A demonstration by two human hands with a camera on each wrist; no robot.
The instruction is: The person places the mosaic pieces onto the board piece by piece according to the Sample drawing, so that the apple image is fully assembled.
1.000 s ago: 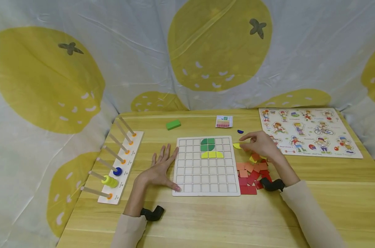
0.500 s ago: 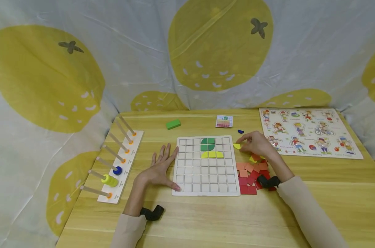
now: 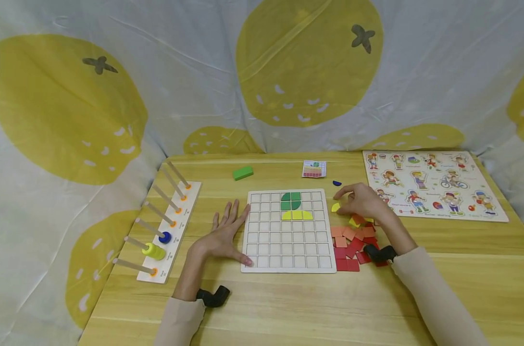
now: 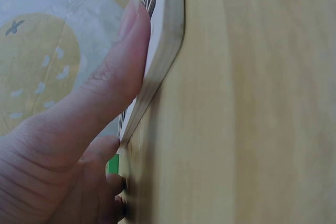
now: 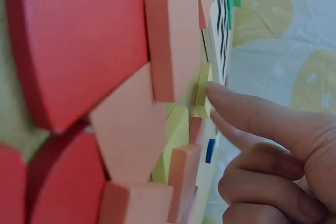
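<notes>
In the head view, a square white grid board lies mid-table with green and yellow tiles in its upper cells. My left hand is spread along its left side, thumb resting on the near left corner. The left wrist view shows the thumb against the board's edge. Right of the board, my right hand touches a yellow curved-edged tile with the thumb; its index finger reaches past the tile. In the right wrist view, the thumb tip meets that yellow tile, while the other fingers curl.
Orange and red tiles are piled right of the board. A picture card, a blue piece and a green block lie behind it. A peg rack stands left; a picture puzzle board lies at back right.
The yellow tile under my right thumb has shifted slightly right and toward me, and turned. The left hand keeps its place on the board.
</notes>
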